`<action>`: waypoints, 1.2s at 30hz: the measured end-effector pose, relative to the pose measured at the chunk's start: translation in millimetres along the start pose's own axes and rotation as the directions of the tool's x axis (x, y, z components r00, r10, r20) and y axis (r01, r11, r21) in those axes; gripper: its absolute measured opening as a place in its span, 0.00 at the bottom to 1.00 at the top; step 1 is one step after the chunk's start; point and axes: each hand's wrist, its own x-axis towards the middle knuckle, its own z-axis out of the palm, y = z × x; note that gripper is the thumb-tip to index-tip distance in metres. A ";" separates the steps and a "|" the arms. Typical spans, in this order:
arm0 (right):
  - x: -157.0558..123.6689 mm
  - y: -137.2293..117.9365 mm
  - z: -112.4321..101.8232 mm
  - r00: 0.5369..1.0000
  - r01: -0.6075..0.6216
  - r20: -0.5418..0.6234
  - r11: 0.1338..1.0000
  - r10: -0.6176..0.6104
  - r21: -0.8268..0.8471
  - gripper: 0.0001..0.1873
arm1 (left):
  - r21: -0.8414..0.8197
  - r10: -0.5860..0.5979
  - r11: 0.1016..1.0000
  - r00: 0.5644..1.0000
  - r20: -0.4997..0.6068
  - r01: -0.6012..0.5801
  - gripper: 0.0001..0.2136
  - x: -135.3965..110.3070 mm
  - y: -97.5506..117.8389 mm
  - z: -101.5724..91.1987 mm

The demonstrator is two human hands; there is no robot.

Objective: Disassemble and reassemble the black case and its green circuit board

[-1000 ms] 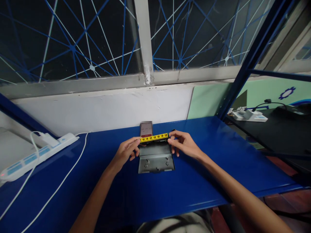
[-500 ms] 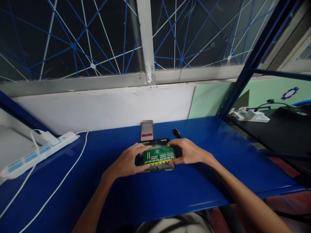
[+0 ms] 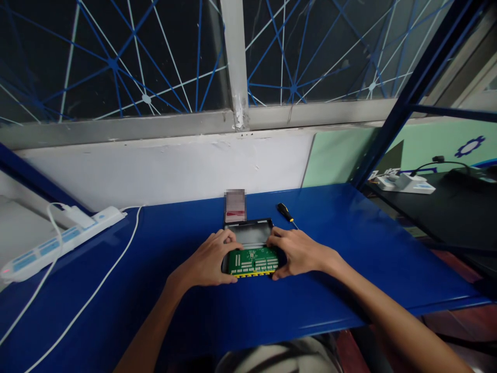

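A green circuit board (image 3: 254, 260) with white connectors and a yellow strip along its near edge lies between my two hands. My left hand (image 3: 212, 260) grips its left end, thumb at the near corner and fingers at the far one. On the right end my right hand (image 3: 295, 252) holds it the same way, fingers curled over the far corner. Under and behind the board is a black open case (image 3: 254, 234), its far part bare. How much of the board rests inside the case cannot be made out.
A screwdriver (image 3: 285, 211) with a black and yellow handle lies behind my right hand. Behind the case stands a phone-like device (image 3: 235, 206), partly blurred. A white power strip (image 3: 64, 243) with a cable (image 3: 112, 269) runs along the left of the blue table (image 3: 334, 300).
The board and both hands have come nearer to me, down over the case's near part. More of the case's far interior shows, and the screwdriver is less covered by my right hand.
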 end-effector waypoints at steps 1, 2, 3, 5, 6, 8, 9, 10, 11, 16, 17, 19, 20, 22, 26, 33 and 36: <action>0.0 0.4 0.1 1.000 0.002 0.002 1.000 -0.002 -0.006 0.34 | 0.004 -0.007 1.000 1.000 0.007 0.007 0.27 0.2 -0.2 0.3; -0.1 0.9 0.2 1.000 0.006 0.001 1.000 -0.006 -0.013 0.35 | 0.007 -0.013 1.000 1.000 0.013 0.013 0.28 0.3 -0.7 0.6; -0.4 1.4 0.5 1.000 0.012 -0.003 1.000 -0.012 -0.022 0.36 | 0.009 -0.019 1.000 1.000 0.017 0.018 0.29 0.3 -1.5 1.0; -0.9 2.2 1.8 1.000 0.024 -0.012 0.999 -0.025 -0.043 0.37 | 0.011 -0.021 1.000 1.000 0.012 0.021 0.30 0.3 -3.4 2.1; -1.1 2.4 2.6 0.999 0.028 -0.015 0.998 -0.029 -0.054 0.38 | 0.011 -0.018 1.000 1.000 0.006 0.018 0.30 0.3 -4.2 2.6; -1.2 2.6 4.2 0.999 0.032 -0.021 0.997 -0.033 -0.074 0.38 | 0.011 -0.013 1.000 1.000 -0.002 0.013 0.30 0.5 -5.2 3.3; -1.2 2.5 4.8 0.999 0.030 -0.024 0.996 -0.032 -0.081 0.38 | 0.010 -0.013 1.000 1.000 -0.001 0.013 0.30 0.7 -5.3 3.3; -1.2 2.5 5.1 0.999 0.029 -0.026 0.996 -0.032 -0.086 0.38 | 0.010 -0.015 1.000 1.000 0.003 0.015 0.30 0.8 -5.3 3.1; -1.3 2.4 4.9 0.999 0.029 -0.030 0.996 -0.031 -0.087 0.38 | 0.011 -0.018 1.000 1.000 0.008 0.017 0.31 0.9 -5.1 2.8; -3.0 6.9 -1.0 0.995 0.025 -0.096 1.000 -0.026 -0.011 0.39 | 0.009 -0.019 1.000 1.000 0.024 0.019 0.34 0.4 -5.8 0.9; -3.0 9.9 -2.2 0.992 0.010 -0.127 1.000 -0.009 0.010 0.37 | 0.006 -0.014 1.000 1.000 0.021 0.014 0.35 0.3 -6.4 0.9; -1.5 18.9 -2.7 0.976 -0.067 -0.206 0.997 0.071 0.029 0.31 | 0.002 -0.004 1.000 1.000 0.010 0.004 0.34 0.3 -7.5 1.1; 0.0 24.7 -1.8 0.960 -0.133 -0.247 0.991 0.134 0.021 0.27 | 0.001 -0.003 1.000 1.000 0.006 0.003 0.33 0.4 -7.8 1.1; 4.1 37.7 1.9 0.905 -0.298 -0.320 0.955 0.281 -0.003 0.22 | -0.001 -0.009 1.000 1.000 0.010 0.009 0.31 1.0 -7.9 0.8; 13.6 61.6 12.8 0.800 -0.518 -0.346 0.855 0.491 0.018 0.23 | 0.000 -0.021 1.000 1.000 0.018 0.021 0.28 1.9 -7.2 -0.6; 21.9 87.1 25.8 0.746 -0.542 -0.312 0.808 0.589 0.230 0.14 | -0.010 -0.036 0.999 0.999 0.041 0.036 0.30 1.7 -6.8 -1.4; 21.2 96.2 26.4 0.736 -0.502 -0.314 0.794 0.601 0.343 0.08 | -0.013 -0.035 0.999 0.998 0.044 0.035 0.30 2.0 -5.3 -3.5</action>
